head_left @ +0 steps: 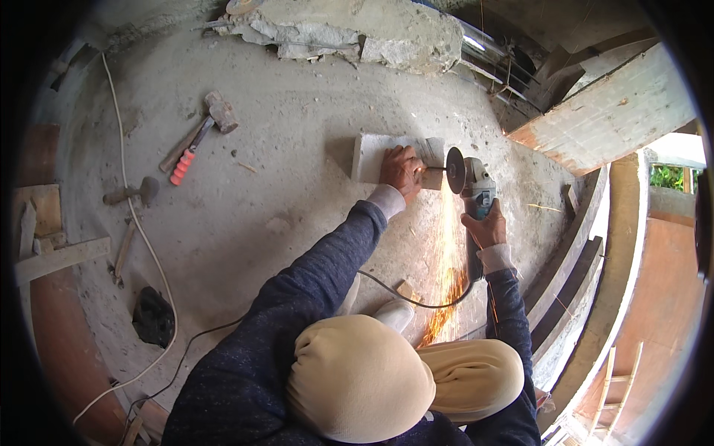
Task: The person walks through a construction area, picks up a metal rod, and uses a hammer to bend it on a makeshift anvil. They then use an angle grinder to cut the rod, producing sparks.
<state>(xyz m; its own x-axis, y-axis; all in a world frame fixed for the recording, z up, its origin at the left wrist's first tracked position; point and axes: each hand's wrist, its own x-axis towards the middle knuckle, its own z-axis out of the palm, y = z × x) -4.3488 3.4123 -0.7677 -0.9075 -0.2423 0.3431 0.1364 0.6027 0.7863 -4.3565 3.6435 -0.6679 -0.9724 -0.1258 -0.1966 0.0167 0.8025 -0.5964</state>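
Note:
My right hand (pixel 487 227) is wrapped round an angle grinder (pixel 482 189), whose dark cutting disc (pixel 455 171) stands on edge. My left hand (pixel 401 172) is closed over a thin metal rod (pixel 436 169) and presses it on a grey block (pixel 367 157). The rod's end meets the disc, and the part under my fingers is hidden. A small brown wooden piece (pixel 431 180) lies under the rod beside my left hand. Orange sparks (pixel 445 264) stream from the disc toward my knees.
A sledgehammer (pixel 222 113), a red-handled tool (pixel 183 165) and a mallet (pixel 149 191) lie left on the concrete floor. A white cable (pixel 121 123) runs past them; the grinder's black cord (pixel 398 293) loops by my feet. Broken concrete (pixel 413 37) and planks (pixel 617 111) stand beyond.

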